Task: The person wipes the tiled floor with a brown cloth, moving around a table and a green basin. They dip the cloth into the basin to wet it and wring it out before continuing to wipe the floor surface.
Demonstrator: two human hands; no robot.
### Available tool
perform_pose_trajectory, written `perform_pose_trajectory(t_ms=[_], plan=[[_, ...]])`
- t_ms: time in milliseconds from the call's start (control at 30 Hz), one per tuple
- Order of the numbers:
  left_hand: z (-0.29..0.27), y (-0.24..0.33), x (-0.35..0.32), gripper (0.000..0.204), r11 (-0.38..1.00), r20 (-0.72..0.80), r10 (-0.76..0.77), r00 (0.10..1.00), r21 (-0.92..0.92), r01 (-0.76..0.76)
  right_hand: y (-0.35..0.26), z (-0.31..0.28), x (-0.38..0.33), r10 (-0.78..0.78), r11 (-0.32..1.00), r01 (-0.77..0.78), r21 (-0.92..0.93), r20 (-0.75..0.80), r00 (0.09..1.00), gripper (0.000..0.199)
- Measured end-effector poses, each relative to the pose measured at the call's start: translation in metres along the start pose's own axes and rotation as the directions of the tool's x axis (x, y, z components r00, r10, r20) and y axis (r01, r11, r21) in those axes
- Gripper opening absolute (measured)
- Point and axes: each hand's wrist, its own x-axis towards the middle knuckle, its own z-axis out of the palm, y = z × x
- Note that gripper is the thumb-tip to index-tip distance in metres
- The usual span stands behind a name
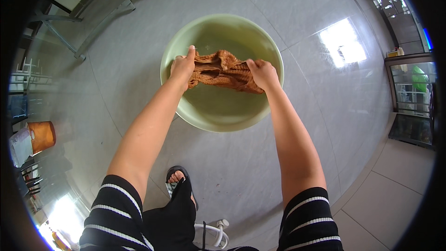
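Grey tile floor (316, 107) underlay green basin (222, 123); left hand (182, 67), right hand (265, 73) clenched brown cloth (230, 78) by ends; even tension seemed best.

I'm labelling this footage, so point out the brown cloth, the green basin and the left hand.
Brown cloth (226, 75): head view, its bunched middle.
Green basin (222, 124): head view, lower inner wall.
Left hand (182, 68): head view, back of the hand.

Likely a home (basin (223, 114), sandal (186, 173))
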Motion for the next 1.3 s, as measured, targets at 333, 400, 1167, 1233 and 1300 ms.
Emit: perform_pose_trajectory(t_ms=[333,400,1167,1233,1300], plan=[[0.045,-0.032,-0.023,0.046,0.203,0.371,0.041,0.928,0.906,-0.372,-0.014,0.093,-0.018,-0.272,0.737,0.302,-0.604,0.144,0.951,0.068],[0.047,-0.024,-0.025,0.048,0.231,0.383,0.044,0.923,0.895,-0.382,-0.011,0.102,-0.008,-0.204,0.815,0.224,-0.534,0.098,0.974,0.060],[0.024,0.020,-0.065,0.039,0.638,0.508,0.022,0.861,-0.671,0.379,-0.047,0.044,-0.048,-0.113,-0.099,-0.205,0.974,0.194,0.974,0.073],[0.026,0.013,-0.072,0.040,0.715,0.462,0.099,0.881,-0.649,0.259,-0.041,0.052,-0.050,-0.103,-0.223,-0.274,0.936,0.257,0.961,0.048],[0.025,0.003,-0.064,0.045,0.778,0.480,0.173,0.860,-0.602,0.180,-0.032,0.060,-0.048,-0.067,-0.093,-0.221,0.971,0.215,0.974,0.036]])
